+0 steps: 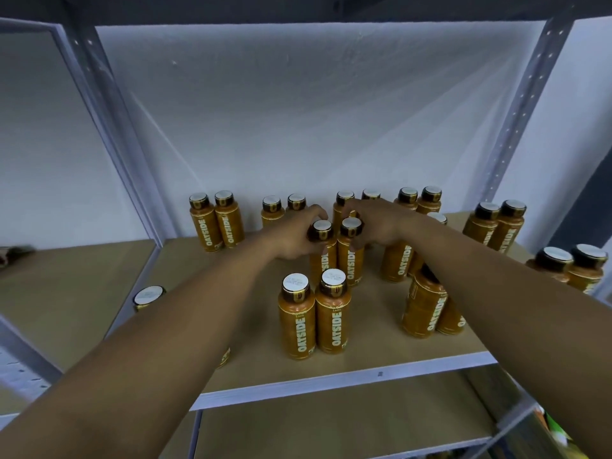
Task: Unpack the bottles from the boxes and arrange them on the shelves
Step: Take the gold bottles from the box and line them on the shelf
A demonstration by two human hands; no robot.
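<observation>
Two orange plastic bottles with dark caps and white "OATSIDE" lettering stand upright and touching near the middle of the brown shelf board [381, 346]. The left bottle [323, 250] has the left hand [296, 238] wrapped around its neck, fingers clamped on it. The right bottle [350, 253] is held the same way by the right hand [381, 225], fingers closed around its cap and shoulder. More identical bottles stand in pairs around them: a front pair [314, 316] just below, others along the white back wall [298, 111] and to the right. The grey metal shelf frame [516, 127] borders the board.
</observation>
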